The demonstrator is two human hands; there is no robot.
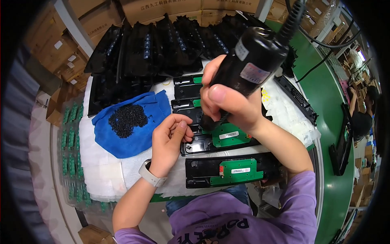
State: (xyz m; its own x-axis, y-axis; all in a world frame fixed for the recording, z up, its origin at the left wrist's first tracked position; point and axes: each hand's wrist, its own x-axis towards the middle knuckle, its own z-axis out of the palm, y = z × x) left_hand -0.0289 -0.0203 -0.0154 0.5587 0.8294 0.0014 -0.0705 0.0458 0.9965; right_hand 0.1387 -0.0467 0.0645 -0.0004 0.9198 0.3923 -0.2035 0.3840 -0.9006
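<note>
My right hand [235, 101] is wrapped round a black electric screwdriver [256, 55], held tilted with its cable at the top. Its lower end points down at a black plastic panel [199, 146] that carries a green circuit board [239, 140]. The exact tip is hidden behind my fingers and the panel's dark surface. At this panel's left end is my left hand [170, 132], fingers curled with thumb against index finger; whatever they pinch is too small to see. Small black screws [126, 120] lie heaped on a blue cloth [118, 148] to its left.
Closest to me lies another black panel [199, 175] with a green board; more are lined up behind. Large black housings [138, 49] stack at the back. Green boards in clear trays [71, 150] stand left. A green bench [325, 110] runs right, where another person [359, 122] is.
</note>
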